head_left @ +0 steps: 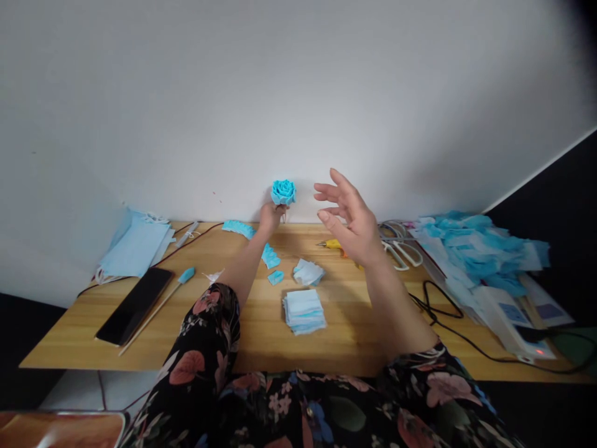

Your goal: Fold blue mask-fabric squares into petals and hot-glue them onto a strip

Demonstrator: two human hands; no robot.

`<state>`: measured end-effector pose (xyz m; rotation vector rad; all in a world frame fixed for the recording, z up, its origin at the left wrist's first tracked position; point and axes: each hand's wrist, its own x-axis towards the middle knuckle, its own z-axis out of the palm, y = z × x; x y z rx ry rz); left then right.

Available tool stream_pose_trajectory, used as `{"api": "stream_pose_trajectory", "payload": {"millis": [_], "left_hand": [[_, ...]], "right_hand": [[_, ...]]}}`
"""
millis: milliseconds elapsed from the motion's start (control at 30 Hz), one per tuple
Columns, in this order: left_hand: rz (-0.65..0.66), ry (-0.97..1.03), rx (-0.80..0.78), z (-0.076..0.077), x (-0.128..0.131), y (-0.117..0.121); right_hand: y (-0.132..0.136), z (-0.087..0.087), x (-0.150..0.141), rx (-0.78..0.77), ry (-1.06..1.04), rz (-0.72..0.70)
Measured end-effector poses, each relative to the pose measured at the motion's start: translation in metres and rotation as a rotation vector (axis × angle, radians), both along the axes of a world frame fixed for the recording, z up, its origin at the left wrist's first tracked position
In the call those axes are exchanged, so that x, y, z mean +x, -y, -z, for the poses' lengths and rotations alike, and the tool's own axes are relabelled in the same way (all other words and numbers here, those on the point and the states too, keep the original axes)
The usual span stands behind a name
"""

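The blue flower was held up near the middle of the far edge of the desk, with the pale wall behind it. The left hand was closed around it just below the bloom; a bit of thin stem showed under the grip, so the long axis seemed to run roughly upright, though its full length could not be told. The right hand was empty and open, fingers loosely spread and pointing left at the bloom, apart from it, so the flower lay to its left and the left hand was the nearer. A yellow tool lay partly behind the right hand, while a stack of pale squares sat toward the desk's near edge
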<state>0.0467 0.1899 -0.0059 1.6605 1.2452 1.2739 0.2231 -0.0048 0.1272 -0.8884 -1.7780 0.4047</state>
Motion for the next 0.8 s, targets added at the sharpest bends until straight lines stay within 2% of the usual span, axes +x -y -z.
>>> {"api": "stream_pose_trajectory", "payload": {"millis": [233,567,800], "left_hand": [[-0.007,-0.037,-0.026,0.000,0.002,-0.002],[-0.116,-0.169,0.042,0.003,-0.004,0.005],[-0.124,-0.266,0.085,0.002,-0.007,0.008]], "right_hand": [[-0.001,0.001,-0.001,0.005,0.024,-0.006],[-0.006,0.003,0.000,-0.015,0.051,-0.016],[-0.006,0.002,0.002,-0.018,0.046,-0.041]]}}
